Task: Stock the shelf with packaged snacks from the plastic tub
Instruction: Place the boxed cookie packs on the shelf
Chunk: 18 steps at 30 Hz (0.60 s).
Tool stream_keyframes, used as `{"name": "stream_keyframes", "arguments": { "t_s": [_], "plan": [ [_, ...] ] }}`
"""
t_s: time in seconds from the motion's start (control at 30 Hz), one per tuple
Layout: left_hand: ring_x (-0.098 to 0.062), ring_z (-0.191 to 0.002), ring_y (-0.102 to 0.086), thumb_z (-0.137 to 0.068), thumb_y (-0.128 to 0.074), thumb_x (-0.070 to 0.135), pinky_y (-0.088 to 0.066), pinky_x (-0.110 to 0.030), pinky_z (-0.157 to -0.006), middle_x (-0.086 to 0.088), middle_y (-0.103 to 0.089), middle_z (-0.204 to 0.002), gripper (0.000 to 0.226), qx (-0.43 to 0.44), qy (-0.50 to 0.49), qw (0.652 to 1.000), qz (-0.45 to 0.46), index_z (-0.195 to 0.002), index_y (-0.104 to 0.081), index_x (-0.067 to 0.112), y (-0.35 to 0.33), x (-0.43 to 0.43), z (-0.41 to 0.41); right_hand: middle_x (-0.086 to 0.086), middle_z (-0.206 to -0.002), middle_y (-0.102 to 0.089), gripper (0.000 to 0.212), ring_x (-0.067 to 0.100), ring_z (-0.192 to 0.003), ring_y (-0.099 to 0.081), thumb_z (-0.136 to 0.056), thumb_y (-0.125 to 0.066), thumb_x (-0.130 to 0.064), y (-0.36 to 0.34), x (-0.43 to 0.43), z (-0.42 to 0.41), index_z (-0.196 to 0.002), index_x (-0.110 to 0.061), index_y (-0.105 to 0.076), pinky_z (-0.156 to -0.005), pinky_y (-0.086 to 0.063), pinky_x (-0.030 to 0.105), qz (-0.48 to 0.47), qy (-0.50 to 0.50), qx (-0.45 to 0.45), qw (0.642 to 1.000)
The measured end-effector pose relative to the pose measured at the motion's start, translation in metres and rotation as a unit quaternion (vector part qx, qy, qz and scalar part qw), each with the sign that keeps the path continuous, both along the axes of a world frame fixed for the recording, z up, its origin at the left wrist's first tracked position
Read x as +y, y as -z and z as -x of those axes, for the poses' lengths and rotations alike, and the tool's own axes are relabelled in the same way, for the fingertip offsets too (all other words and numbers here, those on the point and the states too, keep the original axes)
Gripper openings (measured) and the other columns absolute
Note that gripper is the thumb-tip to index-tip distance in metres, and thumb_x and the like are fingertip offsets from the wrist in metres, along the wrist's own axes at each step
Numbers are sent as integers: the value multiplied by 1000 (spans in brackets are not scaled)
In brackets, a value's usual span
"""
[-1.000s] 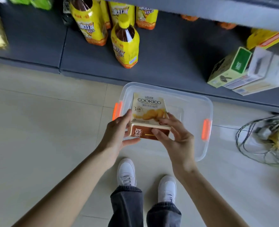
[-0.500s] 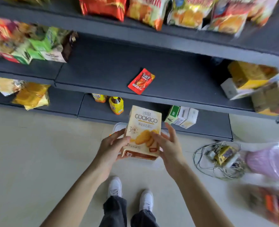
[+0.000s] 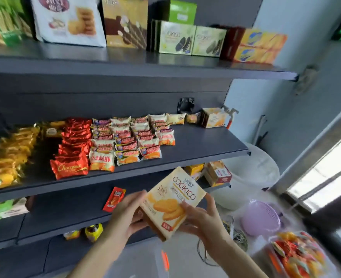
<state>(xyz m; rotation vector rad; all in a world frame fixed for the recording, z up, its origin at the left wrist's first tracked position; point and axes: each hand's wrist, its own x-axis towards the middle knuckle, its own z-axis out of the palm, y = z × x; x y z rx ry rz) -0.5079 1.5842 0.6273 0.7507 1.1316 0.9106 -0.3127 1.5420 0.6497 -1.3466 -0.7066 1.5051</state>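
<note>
Here, tilted COOKICO box (image 3: pixel 171 199), lower half prob. btwn left hand (image 3: pixel 129 214), right hand (image 3: pixel 202 220)

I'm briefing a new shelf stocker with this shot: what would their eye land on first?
Most likely the cream cardboard COOKICO biscuit box, tilted and held by the left hand and right hand at lower centre. Next, the rows of shiny red snack packets and white-and-orange snack packets on the dark grey metal middle shelf, with a similar cream box at its far right end.
</note>
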Motion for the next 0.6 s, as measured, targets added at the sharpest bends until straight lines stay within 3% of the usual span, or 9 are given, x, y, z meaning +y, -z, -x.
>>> {"name": "stream_keyframes", "arguments": {
  "t_s": [0.1, 0.23, 0.33, 0.47, 0.6],
  "plan": [
    [-30, -88, -69, -83, -65, 25, -56, -41, -75, -15, -73, -94, 30, -32, 32, 999, 0, -105, -63, 6, -26, 0, -10, 27, -106, -66, 49, 42, -87, -69, -81, -71, -3, -17, -12, -4, -117, -19, -42, -67, -58, 47, -28, 95, 31, 995],
    [-30, -94, -71, -74, -69, 21, -57, -42, -80, -15, -73, -103, 46, -8, 109, 993, -43, -115, -61, 3, -55, 3, -22, 24, -108, -64, 49, 39, -94, -68, -79, -73, -2, -31, -24, -15, -115, -16, -43, -63, -58, 43, -43, 161, 32, 985],
    [-26, -91, -71, -82, -66, 10, -58, -38, -77, -13, -74, -100, 33, 9, 135, 988, -81, -113, -61, 3, -76, 5, -32, 21, -107, -65, 43, 31, -82, -68, -79, -73, -7, -44, -29, -33, -114, -9, -47, -56, -56, 36, -47, 187, 12, 981],
    [-26, -94, -71, -81, -66, 4, -56, -40, -80, -12, -73, -103, 34, 8, 148, 983, -109, -114, -60, 5, -95, 9, -49, 13, -101, -71, 38, 28, -90, -70, -81, -71, -18, -63, -29, -67, -114, -10, -54, -71, -55, 34, -69, 159, -29, 985],
    [-27, -96, -70, -83, -63, 4, -57, -40, -79, -11, -74, -99, 25, -1, 133, 983, -130, -108, -63, 8, -111, 20, -71, 7, -102, -72, 51, 22, -93, -70, -73, -70, -33, -81, -22, -99, -118, -14, -58, -80, -56, 35, -103, 99, -86, 986]
  ]
}}
